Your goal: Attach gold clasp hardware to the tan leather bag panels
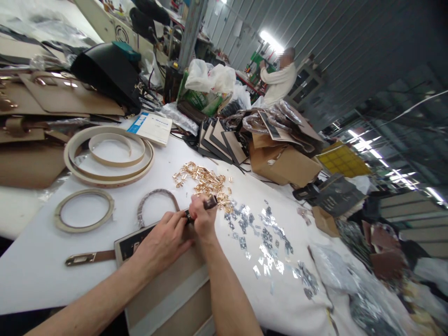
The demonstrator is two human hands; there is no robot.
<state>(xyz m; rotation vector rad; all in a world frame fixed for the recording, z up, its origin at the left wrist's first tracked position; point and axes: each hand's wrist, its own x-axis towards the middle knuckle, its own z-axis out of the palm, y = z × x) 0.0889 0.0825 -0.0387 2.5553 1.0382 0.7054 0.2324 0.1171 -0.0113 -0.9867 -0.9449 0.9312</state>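
A beige, unfinished bag body with pale strips across it lies tilted at the table's front edge. My left hand presses on its upper edge, fingers bent and close together. My right hand is closed around a short dark brown piece with a blunt end; its kind is unclear. The dark part reaches toward my left fingertips at the bag's edge. A brown strap with a metal plate sticks out on the left. Behind the bag stands a wrapped curved handle.
Gold fittings and silver metal plates lie scattered on the white table. Tape rolls, coiled strips and a white-blue box sit left. Bag pieces and a cardboard box stand behind. A person is farther back.
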